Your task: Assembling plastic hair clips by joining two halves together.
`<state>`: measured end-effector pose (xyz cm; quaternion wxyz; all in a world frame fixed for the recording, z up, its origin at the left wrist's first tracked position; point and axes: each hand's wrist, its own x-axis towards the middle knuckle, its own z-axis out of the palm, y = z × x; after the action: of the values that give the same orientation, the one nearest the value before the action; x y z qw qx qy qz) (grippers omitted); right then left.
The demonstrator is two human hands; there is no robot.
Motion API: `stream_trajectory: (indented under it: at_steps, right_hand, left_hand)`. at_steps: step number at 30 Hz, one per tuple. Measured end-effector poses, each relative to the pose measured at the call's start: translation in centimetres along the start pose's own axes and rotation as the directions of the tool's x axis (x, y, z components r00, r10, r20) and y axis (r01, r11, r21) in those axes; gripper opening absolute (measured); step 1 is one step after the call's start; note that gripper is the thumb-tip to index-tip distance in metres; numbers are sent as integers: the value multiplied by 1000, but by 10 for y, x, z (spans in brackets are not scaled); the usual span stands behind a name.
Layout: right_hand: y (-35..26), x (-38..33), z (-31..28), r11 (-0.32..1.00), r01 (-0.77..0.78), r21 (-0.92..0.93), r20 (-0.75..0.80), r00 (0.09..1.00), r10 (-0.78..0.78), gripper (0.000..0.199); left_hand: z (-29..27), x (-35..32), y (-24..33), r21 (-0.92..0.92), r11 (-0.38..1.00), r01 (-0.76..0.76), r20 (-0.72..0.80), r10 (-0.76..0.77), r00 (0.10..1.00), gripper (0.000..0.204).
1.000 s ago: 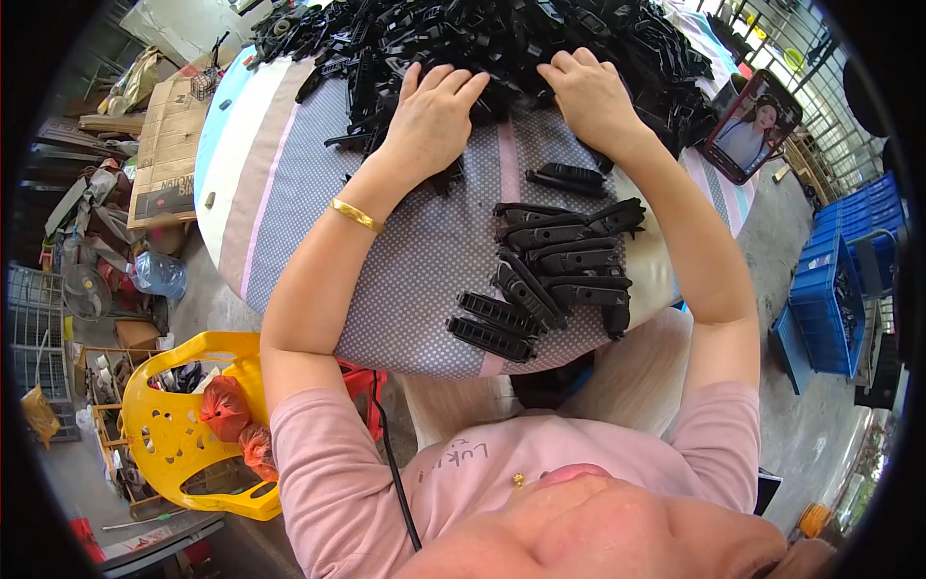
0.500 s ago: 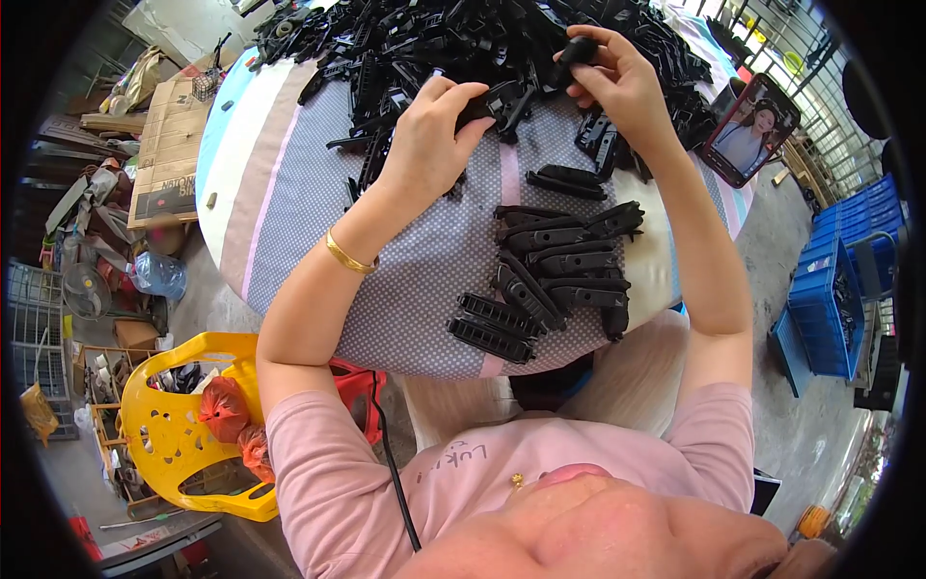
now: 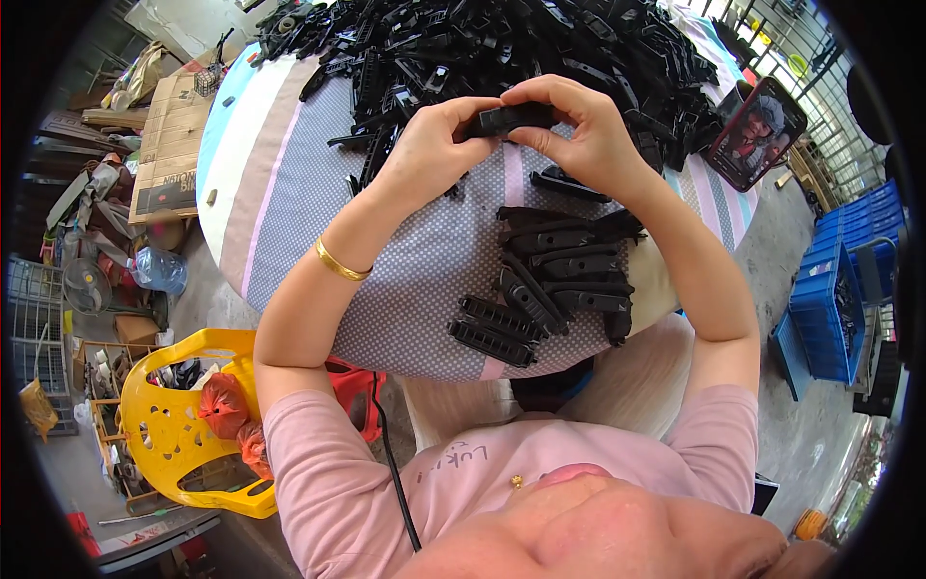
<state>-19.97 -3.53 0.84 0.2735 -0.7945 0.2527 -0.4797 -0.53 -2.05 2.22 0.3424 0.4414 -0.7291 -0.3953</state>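
Observation:
Both hands meet over the table, gripping one elongated black plastic part (image 3: pixel 516 118) between them. My left hand (image 3: pixel 432 145) pinches its left end between thumb and fingers. Around the right end, the thumb and fingers of my right hand (image 3: pixel 584 130) are closed. Just beyond the hands spreads a large heap of black plastic parts (image 3: pixel 424 68). Nearer my body lies a loose cluster of similar long black parts (image 3: pixel 564 261), with two slatted ones (image 3: pixel 492 330) side by side at its left.
The round table carries a striped, dotted cloth (image 3: pixel 405 289). A phone (image 3: pixel 757 135) leans upright at its right edge. On the floor to the right stand blue crates (image 3: pixel 825 309). A yellow plastic chair (image 3: pixel 154 425) holding red bags (image 3: pixel 224 405) is at the left.
My right hand has moved left and down to join my left hand. The two hands, previously apart, now hold one black part together. The phone's picture has changed.

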Motion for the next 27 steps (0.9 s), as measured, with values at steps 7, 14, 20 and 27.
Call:
stream_trajectory:
  at_steps: [7, 14, 20, 27]
  right_hand:
    - [-1, 0, 0, 867, 307, -391, 72, 950, -304, 36]
    - [-3, 3, 1, 863, 249, -439, -90, 944, -318, 44]
    - [0, -3, -8, 834, 171, -524, 199, 977, -76, 44]
    - [3, -1, -18, 855, 187, -484, 208, 973, -95, 39]
  left_hand:
    - [-4, -2, -3, -143, 989, -44, -7, 44, 999, 44]
    - [-7, -8, 9, 293, 936, -196, -30, 214, 976, 39]
    - [-1, -4, -3, 582, 686, -438, 56, 503, 863, 32]
    - [-2, -6, 7, 492, 781, -385, 0, 442, 897, 31]
